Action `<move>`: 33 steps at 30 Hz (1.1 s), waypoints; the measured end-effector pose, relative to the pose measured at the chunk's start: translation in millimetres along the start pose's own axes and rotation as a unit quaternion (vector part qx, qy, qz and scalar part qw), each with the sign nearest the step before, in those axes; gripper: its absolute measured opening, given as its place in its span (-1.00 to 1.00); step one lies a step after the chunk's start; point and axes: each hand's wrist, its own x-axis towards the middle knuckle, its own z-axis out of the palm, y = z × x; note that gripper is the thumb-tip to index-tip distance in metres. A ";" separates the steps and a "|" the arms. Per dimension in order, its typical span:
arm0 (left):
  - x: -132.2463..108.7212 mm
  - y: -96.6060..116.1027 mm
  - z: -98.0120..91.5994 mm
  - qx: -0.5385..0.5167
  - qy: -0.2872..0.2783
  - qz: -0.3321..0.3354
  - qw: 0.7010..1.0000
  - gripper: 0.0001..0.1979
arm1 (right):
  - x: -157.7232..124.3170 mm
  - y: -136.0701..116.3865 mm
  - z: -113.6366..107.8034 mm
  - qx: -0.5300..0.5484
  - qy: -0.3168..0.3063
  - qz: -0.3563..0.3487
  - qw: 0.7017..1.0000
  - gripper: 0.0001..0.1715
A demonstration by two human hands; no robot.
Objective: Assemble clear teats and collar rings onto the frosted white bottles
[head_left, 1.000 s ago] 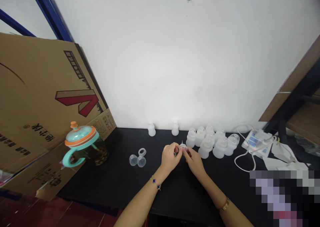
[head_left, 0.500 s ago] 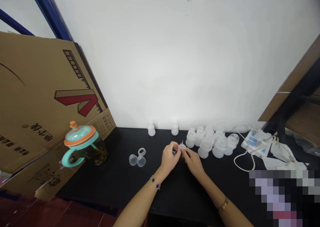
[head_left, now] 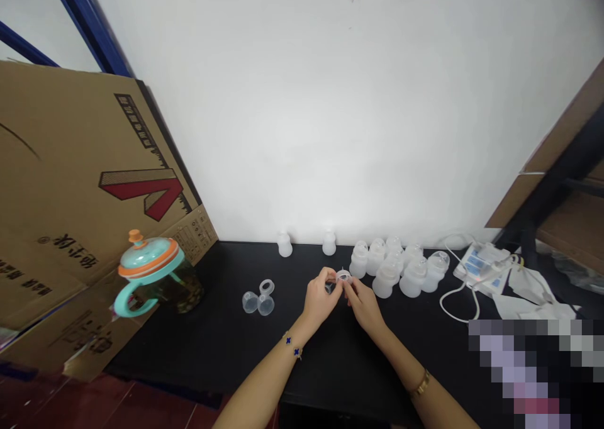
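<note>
Both hands meet over the black table. My left hand (head_left: 322, 294) pinches the left side of a small clear ring with a nipple (head_left: 344, 276). On its right side, my right hand (head_left: 362, 300) has its fingers closed on the same piece. Just right of them stands a group of several frosted white bottles with clear caps (head_left: 387, 277). Two separate white bottles, one at the left (head_left: 285, 245) and one nearer my hands (head_left: 329, 243), stand by the wall. Left of my hands lie a loose ring (head_left: 267, 287) and two clear caps (head_left: 265, 305).
A teal and orange lidded jug (head_left: 155, 272) stands at the table's left, against a large cardboard box (head_left: 70, 165). White cables (head_left: 460, 303) and papers (head_left: 538, 297) lie at the right. The black table (head_left: 212, 341) meets a white wall.
The nipple tip, which stood up above the ring, now shows much less. Both hands stay in nearly the same place, and the whole view has shifted slightly.
</note>
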 end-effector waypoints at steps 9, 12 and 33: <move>-0.5 0.5 0.8 -0.014 0.002 -0.019 1.000 -0.93 | 1.5 1.6 1.2 0.014 -0.006 -0.003 1.000 -0.57; -0.5 -0.5 1.2 -0.030 0.001 -0.019 0.999 -0.94 | 1.8 2.6 1.3 0.014 -0.012 -0.001 1.000 -0.58; -0.4 -1.4 0.0 0.039 0.001 -0.017 0.999 -0.88 | 4.4 -2.2 -3.8 -0.037 0.003 -0.003 0.999 -0.55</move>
